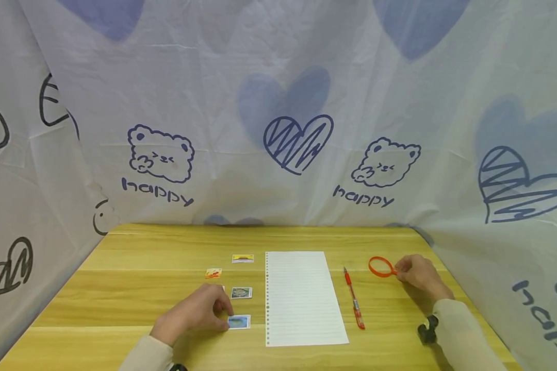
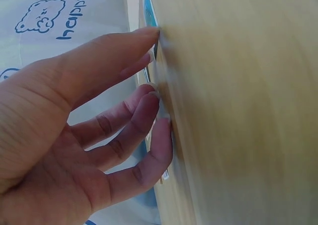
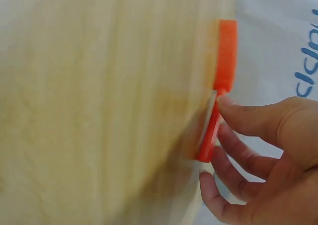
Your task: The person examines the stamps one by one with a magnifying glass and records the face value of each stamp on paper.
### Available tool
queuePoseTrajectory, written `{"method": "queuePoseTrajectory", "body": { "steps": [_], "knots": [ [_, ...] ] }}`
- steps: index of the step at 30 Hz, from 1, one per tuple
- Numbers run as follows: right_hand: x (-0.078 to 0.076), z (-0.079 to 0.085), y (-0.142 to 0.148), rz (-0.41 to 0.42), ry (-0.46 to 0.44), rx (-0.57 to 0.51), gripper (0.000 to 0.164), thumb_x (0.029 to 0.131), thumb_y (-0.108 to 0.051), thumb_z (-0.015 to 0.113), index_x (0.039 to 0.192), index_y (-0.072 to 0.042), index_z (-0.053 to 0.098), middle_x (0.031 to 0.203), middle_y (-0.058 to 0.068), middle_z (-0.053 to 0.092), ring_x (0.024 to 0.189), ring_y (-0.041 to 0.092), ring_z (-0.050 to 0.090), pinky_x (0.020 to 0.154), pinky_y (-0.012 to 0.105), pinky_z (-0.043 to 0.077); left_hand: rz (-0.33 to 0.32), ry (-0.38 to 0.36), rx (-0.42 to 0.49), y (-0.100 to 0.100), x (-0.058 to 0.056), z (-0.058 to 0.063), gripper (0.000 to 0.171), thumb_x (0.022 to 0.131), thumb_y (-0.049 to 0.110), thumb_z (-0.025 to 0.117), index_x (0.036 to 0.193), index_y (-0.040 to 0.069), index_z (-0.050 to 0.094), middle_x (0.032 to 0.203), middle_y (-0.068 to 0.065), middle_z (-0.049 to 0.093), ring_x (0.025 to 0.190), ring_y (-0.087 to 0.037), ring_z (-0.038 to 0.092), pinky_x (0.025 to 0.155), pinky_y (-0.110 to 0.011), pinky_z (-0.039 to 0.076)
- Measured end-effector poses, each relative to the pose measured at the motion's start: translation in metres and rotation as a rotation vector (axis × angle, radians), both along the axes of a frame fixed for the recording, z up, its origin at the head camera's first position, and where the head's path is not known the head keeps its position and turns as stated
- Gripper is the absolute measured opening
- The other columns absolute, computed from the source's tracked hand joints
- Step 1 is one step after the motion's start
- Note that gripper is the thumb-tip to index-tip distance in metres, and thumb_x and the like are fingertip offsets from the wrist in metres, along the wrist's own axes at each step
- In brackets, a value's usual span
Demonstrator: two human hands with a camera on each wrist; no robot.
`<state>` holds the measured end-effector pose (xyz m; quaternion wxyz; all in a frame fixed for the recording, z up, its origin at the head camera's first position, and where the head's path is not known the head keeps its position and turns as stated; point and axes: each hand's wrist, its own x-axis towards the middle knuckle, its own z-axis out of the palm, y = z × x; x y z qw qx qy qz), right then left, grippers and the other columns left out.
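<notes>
A small blue stamp-like picture card (image 1: 239,322) lies flat on the table. My left hand (image 1: 204,312) is at its left end, thumb and index fingertips on the card's edges. In the left wrist view, the thumb (image 2: 112,56) meets the card (image 2: 150,11) and the other fingers bend loosely. My right hand (image 1: 420,275) pinches the handle of an orange-red magnifying glass (image 1: 370,268). In the right wrist view, the thumb and fingers hold its handle (image 3: 208,135), and its round rim (image 3: 227,53) shows edge-on, close to the tabletop.
More picture cards lie near the left hand: a green-grey one (image 1: 242,292), an orange one (image 1: 213,273) and a yellow one (image 1: 243,258). A lined paper sheet (image 1: 304,299) occupies the middle. A red pen (image 1: 353,299) lies right of it. A patterned curtain (image 1: 232,206) hangs behind the table.
</notes>
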<state>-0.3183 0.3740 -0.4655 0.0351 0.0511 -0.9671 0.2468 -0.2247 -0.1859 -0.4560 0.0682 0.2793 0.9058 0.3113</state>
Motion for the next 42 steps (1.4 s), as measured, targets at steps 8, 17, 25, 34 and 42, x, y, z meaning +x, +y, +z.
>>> {"method": "queuePoseTrajectory", "body": {
  "steps": [8, 17, 25, 34, 42],
  "knots": [
    [0.003, 0.015, -0.007, 0.023, 0.087, 0.015, 0.023, 0.086, -0.005, 0.076, 0.107, 0.006, 0.073, 0.095, 0.024, 0.075, 0.086, 0.038, 0.072, 0.071, 0.041, 0.058, -0.001, 0.048, 0.011, 0.005, -0.004, 0.004, 0.014, 0.086, 0.018, 0.084, 0.096, 0.011, 0.080, 0.092, 0.001, 0.069, 0.085, -0.010, 0.061, 0.073, -0.023, 0.052],
    [0.006, 0.028, -0.044, 0.145, 0.085, -0.065, 0.017, 0.085, 0.001, 0.077, 0.101, 0.005, 0.075, 0.088, 0.017, 0.074, 0.078, 0.023, 0.068, 0.067, 0.029, 0.055, 0.064, 0.185, -0.083, 0.033, -0.018, 0.010, 0.033, 0.092, 0.023, 0.078, 0.120, 0.007, 0.075, 0.120, -0.007, 0.073, 0.108, -0.025, 0.069, 0.094, -0.044, 0.059],
    [0.010, 0.030, -0.073, 0.270, 0.054, -0.054, 0.017, 0.086, 0.003, 0.077, 0.103, 0.003, 0.075, 0.089, 0.013, 0.074, 0.082, 0.020, 0.066, 0.072, 0.031, 0.056, 0.039, 0.165, -0.120, 0.052, -0.031, 0.013, 0.049, 0.093, 0.025, 0.077, 0.136, 0.004, 0.065, 0.141, -0.017, 0.065, 0.132, -0.038, 0.059, 0.110, -0.055, 0.049],
    [0.012, 0.025, -0.093, 0.358, -0.028, -0.092, 0.020, 0.086, 0.004, 0.075, 0.105, 0.001, 0.075, 0.094, 0.013, 0.074, 0.083, 0.017, 0.065, 0.070, 0.025, 0.055, 0.063, 0.092, -0.203, 0.067, -0.046, 0.004, 0.056, 0.092, 0.036, 0.076, 0.140, 0.010, 0.063, 0.147, -0.017, 0.060, 0.139, -0.040, 0.053, 0.113, -0.062, 0.044],
    [0.012, 0.020, -0.100, 0.413, -0.032, -0.058, 0.019, 0.085, 0.006, 0.076, 0.102, -0.003, 0.076, 0.094, 0.010, 0.075, 0.086, 0.018, 0.068, 0.075, 0.028, 0.058, 0.099, 0.074, -0.279, 0.074, -0.051, 0.003, 0.061, 0.088, 0.043, 0.080, 0.140, 0.016, 0.064, 0.137, -0.011, 0.065, 0.127, -0.034, 0.060, 0.103, -0.058, 0.051]
  ]
}}
